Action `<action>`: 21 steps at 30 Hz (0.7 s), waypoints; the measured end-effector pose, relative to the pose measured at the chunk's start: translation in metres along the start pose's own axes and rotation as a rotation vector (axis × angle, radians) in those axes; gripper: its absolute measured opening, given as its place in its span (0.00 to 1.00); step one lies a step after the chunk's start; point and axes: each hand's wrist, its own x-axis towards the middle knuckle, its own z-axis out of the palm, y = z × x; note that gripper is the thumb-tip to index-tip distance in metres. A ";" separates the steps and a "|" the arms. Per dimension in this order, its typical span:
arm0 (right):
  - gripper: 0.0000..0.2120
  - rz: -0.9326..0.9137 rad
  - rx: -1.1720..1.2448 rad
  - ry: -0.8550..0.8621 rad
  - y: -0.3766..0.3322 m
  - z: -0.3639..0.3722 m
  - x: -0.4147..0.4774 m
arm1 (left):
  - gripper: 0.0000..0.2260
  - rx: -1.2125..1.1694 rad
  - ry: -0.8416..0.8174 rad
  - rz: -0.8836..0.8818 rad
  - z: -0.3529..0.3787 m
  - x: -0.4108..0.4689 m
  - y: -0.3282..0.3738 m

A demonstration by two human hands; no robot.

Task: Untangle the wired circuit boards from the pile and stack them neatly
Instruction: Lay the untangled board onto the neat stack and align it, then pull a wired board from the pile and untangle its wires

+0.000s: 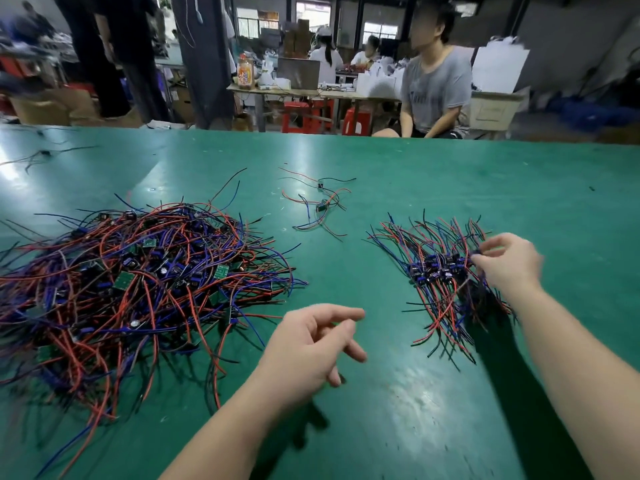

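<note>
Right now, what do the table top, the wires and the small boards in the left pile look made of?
Table top: green mat, likely rubber or vinyl; semi-gloss, with soft glare patches and scuffs.
Wires: red, blue and black insulation that looks like plastic, smooth and bending freely; the cores are not visible.
Boards: green rigid laminate, probably fibreglass; flat, sharp-edged rectangles.

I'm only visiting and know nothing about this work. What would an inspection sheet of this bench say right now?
Surface: green table, glossy, scuffed near the front.
Job's things: tangled pile at left; neat stack at right; loose boards between, farther back.
Clutter: stray wire bits at far left.
Hands: left hand hovers, holding nothing; right hand pinches a board at the stack's edge.
Cables: red, blue and black leads trail from the boards.
Surroundings: seated person, red stools, benches behind.
</note>
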 end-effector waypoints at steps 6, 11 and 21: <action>0.03 -0.098 -0.250 -0.070 0.016 0.008 -0.012 | 0.09 0.772 0.444 0.265 -0.033 0.010 -0.010; 0.20 -0.064 -0.452 -0.304 0.002 -0.005 -0.015 | 0.12 1.055 0.554 0.113 -0.043 0.012 -0.013; 0.37 -0.311 -0.752 -0.465 -0.059 -0.022 -0.059 | 0.14 1.396 0.452 -0.182 -0.052 0.012 -0.023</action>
